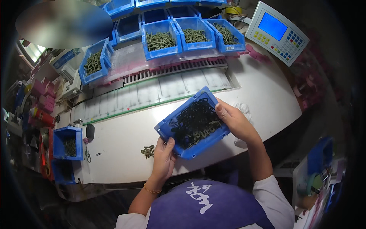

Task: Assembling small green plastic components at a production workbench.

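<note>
Small factory workshop, likely: white bench (pixel 122 152), blue bins (pixel 164 53) of green loops (pixel 160 40) lined up far side, keypad console (pixel 291 40) far right.

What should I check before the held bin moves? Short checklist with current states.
1. Left hand on the held blue bin: ok, gripping its left end.
2. Right hand on the bin: ok, gripping the right end.
3. Dark green pieces inside the bin: ok, none seen hanging over the rim.
4. No loose pieces on the table: not ok, a small green pile lies left of the left hand.
5. Bin lifted off the table: cannot tell, underside hidden.
6. Console screen lit: ok, blue.
</note>
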